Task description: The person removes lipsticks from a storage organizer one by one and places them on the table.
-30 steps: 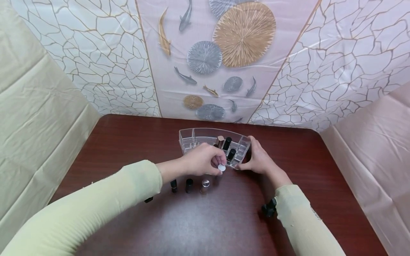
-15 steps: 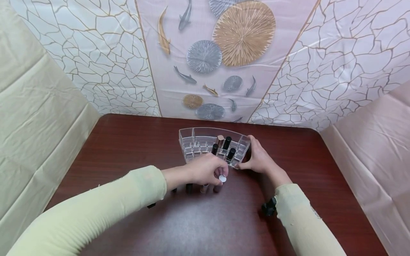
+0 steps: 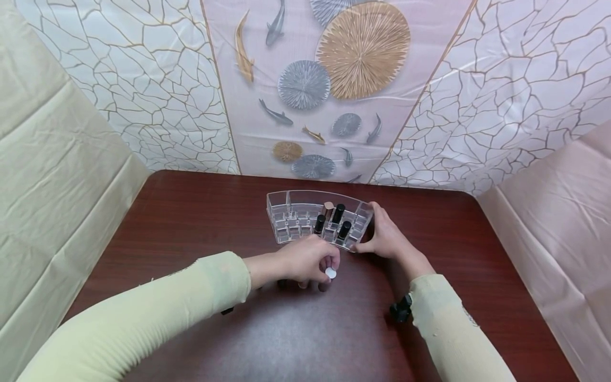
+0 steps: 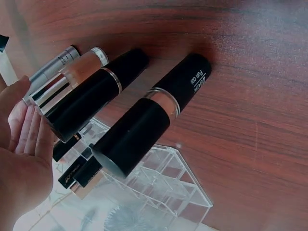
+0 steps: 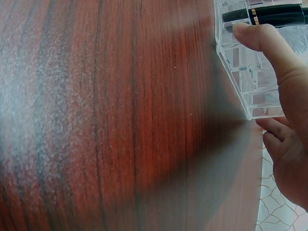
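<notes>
Nearest, we record three tubes upright on the counter beside the left hand [image 3: 307,260]: a black tube with a clear band [image 4: 144,125], a black tube with a gold band [image 4: 91,98] and a pink-and-silver tube [image 4: 86,67]. The left hand pinches a silver tube [image 4: 48,72] at the end of this row; we cannot tell whether its base touches the counter. We judge the silver tube light, stiff and somewhat slippery, best taken round its upper body between thumb and fingers.

Beyond stands the clear organizer [image 3: 305,200], with three black tubes [image 3: 344,229] and a rose-capped tube [image 3: 328,208] in its compartments. The right hand [image 3: 389,239] grips its right end, thumb at the front edge. We assess it as rigid, fairly light and liable to crack if dropped; that end is a sound hold.

The counter [image 3: 200,212] is dark red-brown, wood-grained and glossy, so the organizer could slide. At its back edge hangs a wall cloth [image 3: 305,138] printed with fish and discs; pale side cloths [image 3: 71,143] close off both sides.
</notes>
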`<state>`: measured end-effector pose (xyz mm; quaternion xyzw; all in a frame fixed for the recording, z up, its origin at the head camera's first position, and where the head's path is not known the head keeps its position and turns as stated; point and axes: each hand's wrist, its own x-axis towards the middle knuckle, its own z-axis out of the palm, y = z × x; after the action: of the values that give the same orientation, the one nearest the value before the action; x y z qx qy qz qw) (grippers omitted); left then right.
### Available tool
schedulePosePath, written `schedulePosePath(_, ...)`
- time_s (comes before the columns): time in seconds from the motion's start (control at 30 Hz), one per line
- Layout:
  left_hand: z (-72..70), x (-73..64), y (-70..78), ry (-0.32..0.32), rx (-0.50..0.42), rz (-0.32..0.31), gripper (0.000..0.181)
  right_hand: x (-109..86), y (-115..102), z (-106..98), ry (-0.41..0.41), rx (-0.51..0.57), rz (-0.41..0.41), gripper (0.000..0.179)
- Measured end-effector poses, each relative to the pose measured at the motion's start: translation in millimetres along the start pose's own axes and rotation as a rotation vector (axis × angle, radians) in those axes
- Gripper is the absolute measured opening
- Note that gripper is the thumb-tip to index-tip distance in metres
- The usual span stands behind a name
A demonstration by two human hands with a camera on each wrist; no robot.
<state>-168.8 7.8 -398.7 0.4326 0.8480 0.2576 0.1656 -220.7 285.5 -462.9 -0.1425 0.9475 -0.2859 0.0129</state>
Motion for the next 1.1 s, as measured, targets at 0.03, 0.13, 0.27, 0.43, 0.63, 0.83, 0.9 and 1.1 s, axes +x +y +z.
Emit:
schedulePosePath(0.03,0.3,0.2,0.2,-0.002,-0.001,0.002,0.02,-0.1,0.1,0.0,0.001,0.0,0.0,0.114)
schedulePosePath(0.13,1.4,0.8,0.5,-0.002,0.008,0.008,0.021,-0.4,0.6,-0.3,-0.001,0.001,0.001,0.114)
schedulePosePath(0.27,3.2,2.0,0.5,0.003,0.023,0.012,0.021,-0.8,0.9,-0.6,-0.002,0.002,0.0,0.115)
schedulePosePath(0.43,5.1,3.3,0.4,0.011,0.041,0.014,0.021,-1.3,0.5,-0.8,-0.002,-0.003,0.001,0.115)
schedulePosePath(0.63,5.5,1.1,1.5,0.006,0.02,-0.004,0.023,-0.3,0.4,-0.9,-0.007,-0.002,0.007,0.114)
schedulePosePath(0.83,6.4,-0.6,0.5,0.004,-0.016,-0.022,0.026,-0.1,0.9,-0.4,-0.002,0.0,0.001,0.113)
schedulePosePath(0.9,6.3,-0.8,0.0,0.004,-0.026,-0.022,0.026,-0.3,1.1,-0.2,-0.001,0.0,0.001,0.113)
schedulePosePath(1.1,0.1,-1.6,-1.3,0.011,-0.067,0.026,0.026,-0.7,0.8,0.0,0.001,-0.004,0.003,0.114)
